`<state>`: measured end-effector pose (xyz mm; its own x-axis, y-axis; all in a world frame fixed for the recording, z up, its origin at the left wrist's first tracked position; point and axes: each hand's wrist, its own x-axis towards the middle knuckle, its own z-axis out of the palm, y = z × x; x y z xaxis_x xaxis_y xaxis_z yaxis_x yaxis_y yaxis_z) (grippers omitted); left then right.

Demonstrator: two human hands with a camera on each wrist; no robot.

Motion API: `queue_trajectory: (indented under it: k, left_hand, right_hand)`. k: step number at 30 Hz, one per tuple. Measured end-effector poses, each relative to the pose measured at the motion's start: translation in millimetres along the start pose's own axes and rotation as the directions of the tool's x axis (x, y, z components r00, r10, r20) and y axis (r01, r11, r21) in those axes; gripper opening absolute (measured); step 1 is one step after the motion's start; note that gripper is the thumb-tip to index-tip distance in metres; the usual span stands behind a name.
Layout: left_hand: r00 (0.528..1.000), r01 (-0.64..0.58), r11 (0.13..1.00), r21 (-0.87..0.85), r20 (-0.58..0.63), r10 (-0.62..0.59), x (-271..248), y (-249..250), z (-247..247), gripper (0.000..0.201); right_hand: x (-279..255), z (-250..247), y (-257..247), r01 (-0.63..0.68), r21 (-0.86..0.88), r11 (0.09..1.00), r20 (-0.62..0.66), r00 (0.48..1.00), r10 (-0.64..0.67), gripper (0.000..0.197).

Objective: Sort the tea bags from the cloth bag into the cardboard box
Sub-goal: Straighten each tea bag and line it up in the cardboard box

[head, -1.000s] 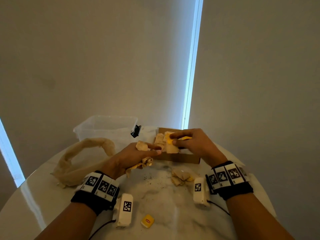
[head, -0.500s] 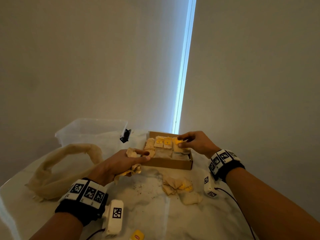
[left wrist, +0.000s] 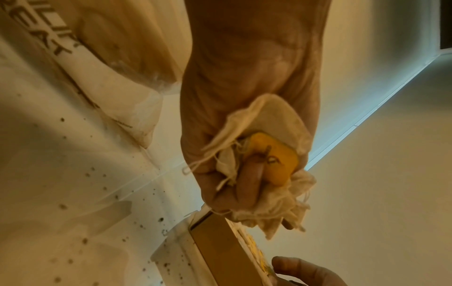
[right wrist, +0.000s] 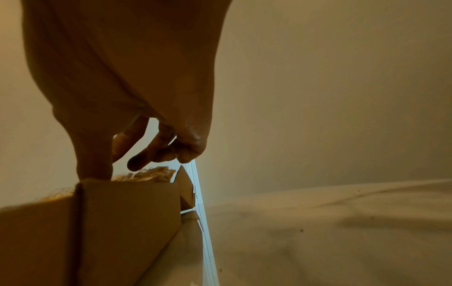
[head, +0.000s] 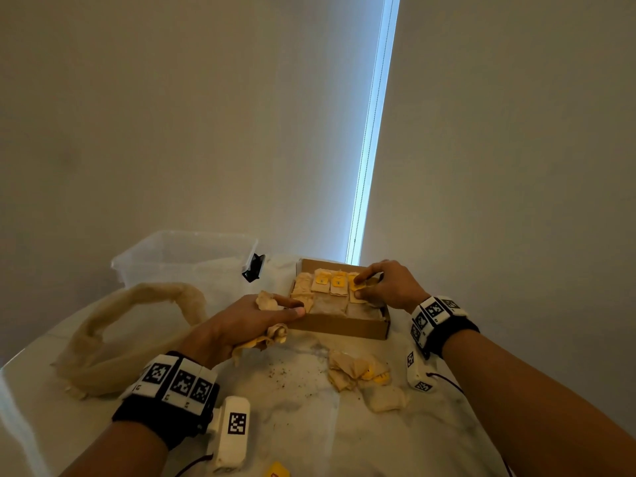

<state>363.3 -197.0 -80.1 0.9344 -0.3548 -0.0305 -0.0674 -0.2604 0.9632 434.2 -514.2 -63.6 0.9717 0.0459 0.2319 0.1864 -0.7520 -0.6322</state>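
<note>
Hands work over a cardboard box [head: 339, 327] on a pale marbled table [head: 303, 418]. Left hand [head: 241, 325], at the box's near left corner, has its fingers clenched around a crumpled bunch of tea bags [left wrist: 264, 164] with a yellow tag among them. Right hand [head: 389, 287] reaches into the box's far right corner, thumb and fingertips seemingly pinching a yellow tag [head: 360, 286] there, though the wrist view is too dark to confirm it. Tea bags fill the box in rows [head: 330, 287]. Loose tea bags [head: 361, 376] lie on the table in front of the box. Cloth bag [head: 113, 335] lies slumped at the left, near a clear plastic tub [head: 186, 256]
</note>
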Motion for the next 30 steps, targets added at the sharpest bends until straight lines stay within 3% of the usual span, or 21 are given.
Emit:
queue_trajectory:
  k: [6, 11, 13, 15, 17, 19, 22, 25, 30]
  left_hand:
    - [1.0, -0.004, 1.0, -0.028, -0.025, 0.003, -2, 2, 1, 0.032]
    - [0.996, -0.022, 0.992, -0.125, -0.093, 0.01, -8, 4, 5, 0.036]
    - [0.988, -0.03, 0.985, -0.168, -0.154, 0.004, -12, 5, 7, 0.039]
    - [0.978, -0.031, 0.983, -0.183, -0.209, -0.008, -17, 7, 8, 0.04]
    - [0.969, -0.033, 0.975, -0.222, -0.245, -0.023, -21, 7, 10, 0.042]
    - [0.963, -0.056, 0.946, -0.32, -0.269, -0.034, -26, 5, 11, 0.044]
    - [0.959, -0.087, 0.9, -0.428, -0.28, -0.041, -31, 2, 8, 0.047]
    - [0.956, -0.098, 0.888, -0.45, -0.29, -0.042, -36, 1, 6, 0.036]
    - [0.977, -0.08, 0.865, -0.495, -0.212, -0.031, -36, -7, 8, 0.03]
  right_hand:
    - [-5, -8, 0, 0.03, 0.07, 0.997, -0.095, 0.995, -0.023, 0.018]
    - [-32, -14, -22, 0.092, 0.383, 0.919, -0.237, 0.972, 0.002, 0.02]
    - [-51, -6, -46, 0.092, 0.445, 0.891, -0.153, 0.988, -0.025, 0.022]
    - [-71, 8, -73, 0.07, 0.425, 0.903, 0.036, 0.995, -0.094, 0.027]
    - [-87, 23, -97, 0.077, 0.412, 0.908, 0.21, 0.962, -0.177, 0.035]
    - [-97, 37, -114, 0.072, 0.489, 0.869, 0.301, 0.922, -0.245, 0.041]
    - [-102, 55, -127, 0.03, 0.567, 0.823, 0.313, 0.916, -0.249, 0.042]
    - [-102, 68, -131, 0.008, 0.588, 0.809, 0.272, 0.94, -0.207, 0.036]
    - [-104, 76, -124, 0.027, 0.635, 0.772, 0.203, 0.959, -0.201, 0.037]
